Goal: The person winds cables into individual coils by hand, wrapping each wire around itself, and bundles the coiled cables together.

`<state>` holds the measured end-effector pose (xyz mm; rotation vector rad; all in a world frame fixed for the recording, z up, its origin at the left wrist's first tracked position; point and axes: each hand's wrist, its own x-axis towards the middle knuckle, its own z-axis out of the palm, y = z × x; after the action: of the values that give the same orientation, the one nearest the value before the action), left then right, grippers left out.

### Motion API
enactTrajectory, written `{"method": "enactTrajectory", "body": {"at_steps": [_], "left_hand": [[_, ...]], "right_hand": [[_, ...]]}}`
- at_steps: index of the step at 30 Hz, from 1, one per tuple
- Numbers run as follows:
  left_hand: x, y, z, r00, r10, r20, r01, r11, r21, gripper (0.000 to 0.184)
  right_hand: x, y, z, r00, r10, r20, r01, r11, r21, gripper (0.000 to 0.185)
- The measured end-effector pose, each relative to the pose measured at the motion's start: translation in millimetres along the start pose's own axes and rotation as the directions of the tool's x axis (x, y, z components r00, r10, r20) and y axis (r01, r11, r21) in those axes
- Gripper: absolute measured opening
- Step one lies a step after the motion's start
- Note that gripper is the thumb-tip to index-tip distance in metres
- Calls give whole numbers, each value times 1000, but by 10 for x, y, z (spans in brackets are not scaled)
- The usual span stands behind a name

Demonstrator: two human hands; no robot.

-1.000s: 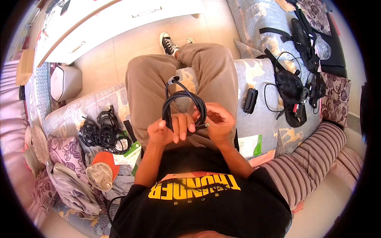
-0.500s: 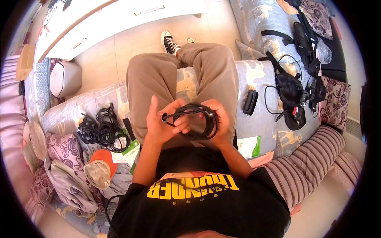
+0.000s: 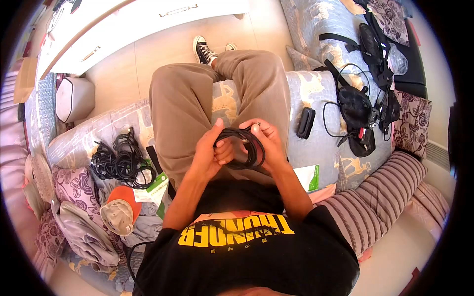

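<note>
A coiled black cable (image 3: 253, 157) hangs between my two hands, above my lap. My left hand (image 3: 211, 152) grips the left side of the coil, thumb up and fingers curled. On the other side, my right hand (image 3: 268, 144) holds the coil's right edge, with a small cable end near its thumb and forefinger. To the left on the sofa lies a pile of black cables (image 3: 121, 160). A black oblong case (image 3: 305, 123) rests on the sofa to the right.
An orange-brimmed cap (image 3: 120, 211) and a green-white packet (image 3: 157, 191) lie at the left. Black straps and a pouch (image 3: 354, 107) are at the right, near a striped cushion (image 3: 375, 197). A white bin (image 3: 75, 100) stands on the floor, by a white drawer unit (image 3: 148, 29).
The coil has turned and its loose end has been brought in. My left hand, spread half a second ago, has closed on the coil. The view has shifted slightly.
</note>
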<state>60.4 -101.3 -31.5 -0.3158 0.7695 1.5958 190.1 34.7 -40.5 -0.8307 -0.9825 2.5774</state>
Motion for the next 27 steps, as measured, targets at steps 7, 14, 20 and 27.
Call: {"method": "enactTrajectory", "body": {"at_steps": [7, 14, 20, 27], "left_hand": [[-91, -43, 69, 999, -18, -49, 25, 990, 139, 52], [-91, -23, 9, 989, 99, -110, -83, 986, 144, 51], [-47, -50, -53, 980, 180, -81, -187, 978, -89, 44], [-142, -218, -196, 924, 352, -149, -333, 932, 141, 30]], "right_hand": [[25, -236, -54, 992, 37, -120, -44, 997, -57, 25], [68, -195, 87, 983, -136, -123, 82, 926, -369, 31], [36, 158, 22, 994, 110, 19, -111, 993, 27, 40], [138, 555, 437, 921, -79, -383, 45, 994, -98, 43]]}}
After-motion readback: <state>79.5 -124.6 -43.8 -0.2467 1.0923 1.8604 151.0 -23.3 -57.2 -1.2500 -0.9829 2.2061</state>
